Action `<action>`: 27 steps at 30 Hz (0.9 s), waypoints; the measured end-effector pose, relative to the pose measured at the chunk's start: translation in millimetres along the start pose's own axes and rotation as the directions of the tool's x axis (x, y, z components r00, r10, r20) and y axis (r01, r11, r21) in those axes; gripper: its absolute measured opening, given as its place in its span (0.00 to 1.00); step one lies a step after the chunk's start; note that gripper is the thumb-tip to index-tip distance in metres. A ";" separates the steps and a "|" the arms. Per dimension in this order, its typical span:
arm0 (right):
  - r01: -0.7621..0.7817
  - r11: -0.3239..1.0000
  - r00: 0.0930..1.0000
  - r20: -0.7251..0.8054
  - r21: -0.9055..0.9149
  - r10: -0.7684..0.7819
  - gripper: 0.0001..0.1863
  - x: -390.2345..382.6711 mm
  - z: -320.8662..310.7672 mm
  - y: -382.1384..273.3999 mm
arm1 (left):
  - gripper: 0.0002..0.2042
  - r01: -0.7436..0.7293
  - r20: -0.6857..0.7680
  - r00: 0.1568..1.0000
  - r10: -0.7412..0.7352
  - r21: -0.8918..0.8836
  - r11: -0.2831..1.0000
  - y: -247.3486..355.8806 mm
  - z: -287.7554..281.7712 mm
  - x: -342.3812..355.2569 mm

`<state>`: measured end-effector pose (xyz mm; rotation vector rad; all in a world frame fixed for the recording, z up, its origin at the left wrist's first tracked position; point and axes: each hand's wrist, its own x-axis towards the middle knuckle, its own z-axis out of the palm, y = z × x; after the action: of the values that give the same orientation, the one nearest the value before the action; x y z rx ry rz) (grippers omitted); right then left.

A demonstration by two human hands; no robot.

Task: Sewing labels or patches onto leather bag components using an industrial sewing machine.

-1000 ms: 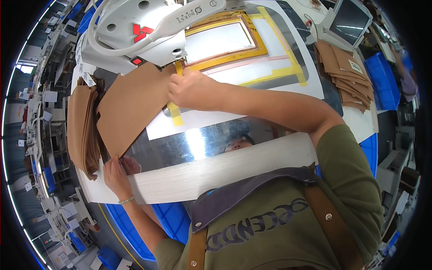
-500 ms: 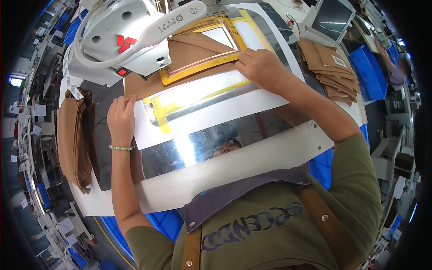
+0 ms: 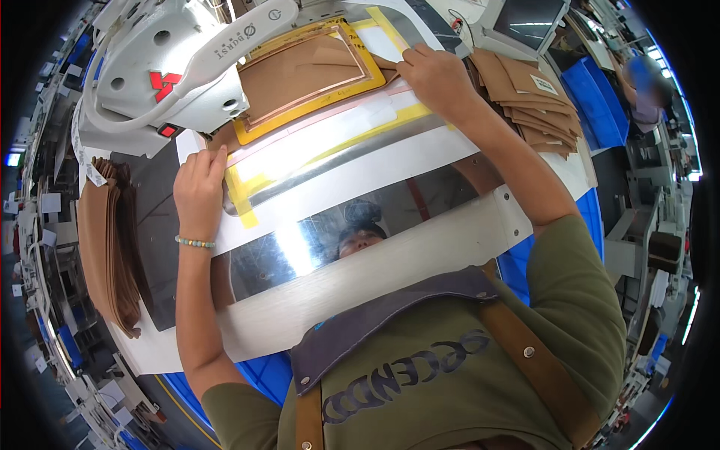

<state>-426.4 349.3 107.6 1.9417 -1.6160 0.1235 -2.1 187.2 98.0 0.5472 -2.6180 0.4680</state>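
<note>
A piece of brown fabric (image 3: 281, 84) lies under a yellow-edged rectangular clamp frame (image 3: 330, 98) of the sewing machine (image 3: 135, 64). Its folded part shows at the frame's upper right. My left hand (image 3: 199, 187) is closed at the fabric's left end, thumb and finger pinching its near edge. At the other side, my right hand (image 3: 441, 81) pinches the brown corner that sticks out past the frame's right edge. Beneath them is a white sheet with a clear template edged in yellow tape (image 3: 241, 204). The machine's head hides the frame's left part.
A stack of folded brown pieces (image 3: 109, 247) stands at the left, and another brown pile (image 3: 525, 97) lies at the right. Beyond that are a blue bin (image 3: 596, 101) and a screen (image 3: 529, 22). A polished metal plate (image 3: 300, 255) borders the near side.
The fabric has shifted away from me, farther under the frame, uncovering more white along the near side. Inside the frame it covers more of the opening. Both hands keep hold; the whole view has shifted slightly.
</note>
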 end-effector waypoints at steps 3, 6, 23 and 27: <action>-0.001 1.000 0.998 0.062 0.029 0.000 0.03 -9.5 -0.8 -1.0 | 0.15 0.004 0.003 1.000 -0.004 0.013 1.000 2.4 1.9 3.9; -0.030 0.999 0.999 0.029 0.041 0.029 0.03 -17.4 -1.2 3.8 | 0.15 0.009 0.025 1.000 -0.010 0.015 1.000 2.7 5.6 3.0; -0.202 0.977 0.979 -0.009 0.063 0.203 0.09 111.1 111.6 47.8 | 0.15 0.319 0.076 0.944 -0.320 0.021 0.947 -106.3 119.4 20.8; -0.225 0.974 0.972 0.070 0.021 0.223 0.05 93.0 97.7 50.3 | 0.14 0.399 0.241 0.895 -0.375 -0.056 0.915 -108.2 119.9 14.5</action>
<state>-478.4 216.5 87.9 1.7959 -1.8858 0.1743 -6.1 41.2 27.7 1.1168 -2.6241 0.1453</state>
